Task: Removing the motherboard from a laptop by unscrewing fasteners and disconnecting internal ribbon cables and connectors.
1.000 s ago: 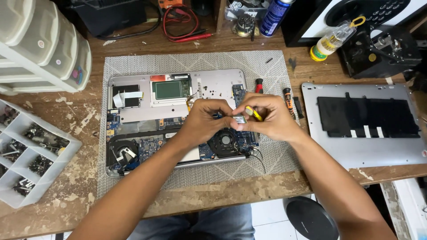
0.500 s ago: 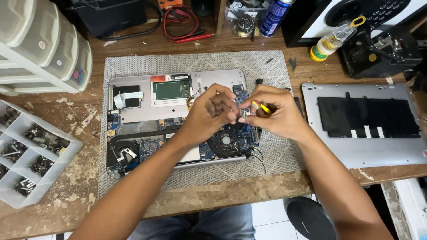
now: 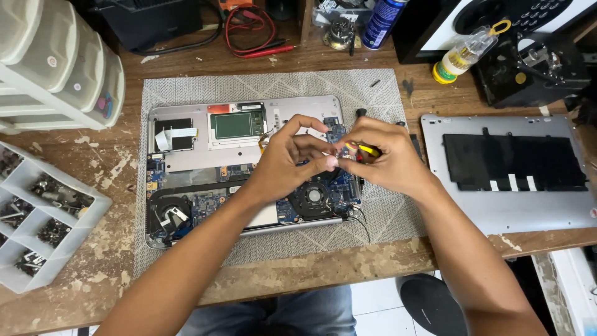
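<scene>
On the worn tabletop (image 3: 93,186), above the opened laptop (image 3: 249,168), your left hand (image 3: 283,165) pinches a tiny part; your right hand (image 3: 388,158) grips the yellow screwdriver (image 3: 367,149); seat the tip squarely next.

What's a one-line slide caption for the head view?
Left hand and right hand, gripping a yellow-handled screwdriver, meet over an opened laptop on a grey mat.

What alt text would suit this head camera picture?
Two bare hands, left hand and right hand, meet over an opened laptop on a grey mat, the right gripping a yellow-handled screwdriver. The removed bottom cover lies alongside.
</scene>
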